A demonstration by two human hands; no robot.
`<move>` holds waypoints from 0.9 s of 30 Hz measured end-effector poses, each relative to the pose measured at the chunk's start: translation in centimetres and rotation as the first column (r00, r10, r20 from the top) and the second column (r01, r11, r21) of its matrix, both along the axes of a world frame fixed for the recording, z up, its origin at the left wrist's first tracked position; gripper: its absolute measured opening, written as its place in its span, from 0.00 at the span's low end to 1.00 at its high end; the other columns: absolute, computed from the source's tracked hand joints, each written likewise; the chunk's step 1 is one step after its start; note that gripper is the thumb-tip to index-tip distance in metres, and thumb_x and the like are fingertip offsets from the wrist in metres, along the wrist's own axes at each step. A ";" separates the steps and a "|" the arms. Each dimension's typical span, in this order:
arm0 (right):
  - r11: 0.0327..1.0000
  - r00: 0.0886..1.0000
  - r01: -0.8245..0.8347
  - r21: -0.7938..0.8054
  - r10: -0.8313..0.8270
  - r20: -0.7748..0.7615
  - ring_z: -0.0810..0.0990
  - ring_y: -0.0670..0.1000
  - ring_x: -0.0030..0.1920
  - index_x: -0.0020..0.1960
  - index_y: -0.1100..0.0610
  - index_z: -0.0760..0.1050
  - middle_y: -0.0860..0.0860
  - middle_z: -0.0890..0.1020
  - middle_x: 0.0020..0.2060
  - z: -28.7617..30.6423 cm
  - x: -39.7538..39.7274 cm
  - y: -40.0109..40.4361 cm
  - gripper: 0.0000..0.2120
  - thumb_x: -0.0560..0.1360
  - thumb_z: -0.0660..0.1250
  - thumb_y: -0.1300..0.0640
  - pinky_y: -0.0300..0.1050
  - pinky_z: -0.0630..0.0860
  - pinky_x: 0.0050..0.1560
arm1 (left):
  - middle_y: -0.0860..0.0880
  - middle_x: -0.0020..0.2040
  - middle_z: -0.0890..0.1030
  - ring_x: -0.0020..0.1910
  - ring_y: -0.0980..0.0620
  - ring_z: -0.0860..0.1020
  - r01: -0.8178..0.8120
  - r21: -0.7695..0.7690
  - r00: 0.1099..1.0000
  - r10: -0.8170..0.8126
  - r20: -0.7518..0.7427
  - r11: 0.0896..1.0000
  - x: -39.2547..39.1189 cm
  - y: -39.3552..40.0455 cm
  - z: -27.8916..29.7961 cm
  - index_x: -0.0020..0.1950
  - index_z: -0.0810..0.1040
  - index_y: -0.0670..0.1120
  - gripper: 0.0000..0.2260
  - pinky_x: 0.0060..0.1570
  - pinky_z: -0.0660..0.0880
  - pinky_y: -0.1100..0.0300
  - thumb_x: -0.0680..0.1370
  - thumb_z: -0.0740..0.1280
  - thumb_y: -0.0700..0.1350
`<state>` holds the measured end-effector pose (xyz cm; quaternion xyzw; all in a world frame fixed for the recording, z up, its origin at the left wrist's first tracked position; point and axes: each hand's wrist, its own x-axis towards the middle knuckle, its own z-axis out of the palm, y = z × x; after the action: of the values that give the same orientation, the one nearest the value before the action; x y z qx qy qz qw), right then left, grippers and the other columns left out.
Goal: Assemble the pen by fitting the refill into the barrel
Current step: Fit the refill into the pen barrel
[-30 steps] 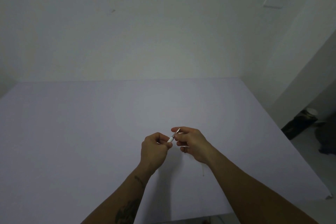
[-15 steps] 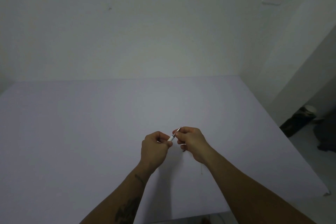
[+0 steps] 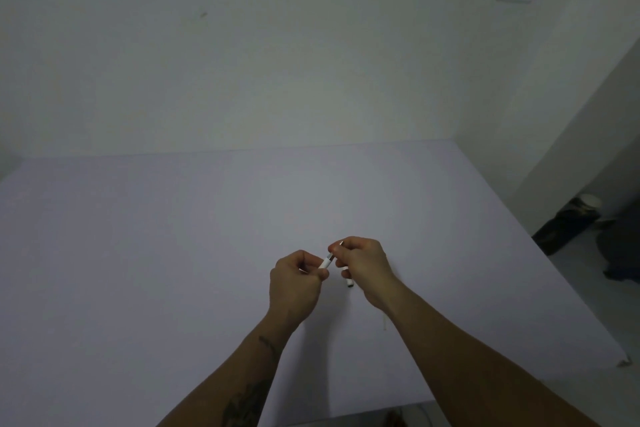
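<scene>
The left hand (image 3: 294, 282) pinches the slim white plastic barrel (image 3: 326, 261); the right hand (image 3: 363, 263) grips its metal tip end (image 3: 341, 243), apparently seating it; the next move needs straight alignment.

barrel (image 3: 326, 261) between hands, above table (image 3: 173, 253)

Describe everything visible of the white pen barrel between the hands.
The pen barrel is a short white tube, plastic by its look, with a darker band at its upper end. It tilts up to the right, above the table. The left hand pinches its lower end; the right hand meets its upper end, hiding the rest.
</scene>
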<state>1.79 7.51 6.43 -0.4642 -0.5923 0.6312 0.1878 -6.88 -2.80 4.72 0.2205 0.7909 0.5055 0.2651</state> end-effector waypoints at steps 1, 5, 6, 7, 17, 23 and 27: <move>1.000 1.000 0.000 -0.020 0.000 -0.012 0.80 0.50 0.39 0.43 0.55 0.85 0.53 0.84 0.39 -0.1 0.1 0.0 0.07 0.76 0.69 0.60 0.42 0.77 0.36 | 0.51 0.33 0.82 0.34 0.51 0.80 -0.002 0.002 1.000 0.002 -0.004 1.000 -0.1 0.0 0.0 0.36 0.81 0.51 0.08 0.37 0.79 0.56 0.70 0.74 0.39; 0.998 0.999 0.007 -0.070 -0.009 -0.037 0.82 0.51 0.41 0.41 0.53 0.85 0.53 0.85 0.40 -0.4 0.3 0.2 0.07 0.76 0.70 0.59 0.44 0.79 0.39 | 0.51 0.33 0.82 0.34 0.52 0.80 -0.002 0.001 1.000 0.002 -0.018 1.000 -0.1 0.2 0.0 0.36 0.81 0.53 0.09 0.36 0.78 0.58 0.70 0.75 0.39; 0.998 1.000 0.006 -0.067 -0.008 -0.025 0.83 0.51 0.42 0.41 0.54 0.85 0.53 0.85 0.40 -0.3 0.3 0.3 0.07 0.76 0.70 0.60 0.44 0.79 0.40 | 0.51 0.33 0.82 0.34 0.52 0.80 0.004 0.001 1.000 -0.004 -0.016 1.000 0.0 0.2 0.0 0.36 0.81 0.53 0.09 0.37 0.79 0.57 0.70 0.75 0.39; 0.998 1.000 0.004 -0.068 -0.005 -0.011 0.83 0.52 0.42 0.42 0.55 0.84 0.53 0.85 0.40 -0.2 0.3 0.4 0.06 0.76 0.70 0.60 0.45 0.79 0.40 | 0.52 0.33 0.82 0.34 0.52 0.80 0.009 0.005 1.000 -0.009 -0.014 1.000 0.1 0.2 0.0 0.36 0.81 0.52 0.08 0.37 0.79 0.57 0.70 0.75 0.39; 0.992 0.995 -0.093 -0.088 0.095 0.017 0.81 0.50 0.40 0.49 0.59 0.86 0.53 0.83 0.39 2.6 1.7 2.7 0.06 0.76 0.70 0.61 0.43 0.77 0.39 | 0.51 0.35 0.82 0.34 0.55 0.79 0.055 0.100 0.998 -0.058 0.025 0.993 0.3 1.6 1.0 0.39 0.82 0.50 0.05 0.33 0.74 0.63 0.71 0.75 0.40; 0.999 0.997 -0.003 0.034 0.000 0.078 0.80 0.48 0.36 0.44 0.56 0.85 0.51 0.83 0.36 3.0 2.8 3.9 0.06 0.75 0.70 0.60 0.39 0.76 0.34 | 0.53 0.41 0.81 0.34 0.56 0.79 0.193 0.055 0.981 -0.191 -0.039 0.980 1.3 2.5 0.7 0.44 0.80 0.52 0.06 0.30 0.74 0.69 0.73 0.73 0.41; 0.999 0.994 0.037 0.035 -0.040 0.097 0.79 0.47 0.35 0.45 0.57 0.85 0.51 0.82 0.34 2.6 3.8 4.0 0.05 0.75 0.70 0.59 0.38 0.77 0.33 | 0.53 0.37 0.81 0.31 0.59 0.80 0.203 0.027 0.979 -0.202 -0.034 0.979 2.1 2.9 0.3 0.42 0.81 0.51 0.06 0.25 0.72 0.74 0.73 0.73 0.40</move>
<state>5.60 11.50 9.05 -0.5026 -0.6023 0.5940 0.1784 -4.74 0.09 5.02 0.3119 0.7606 0.4842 0.2994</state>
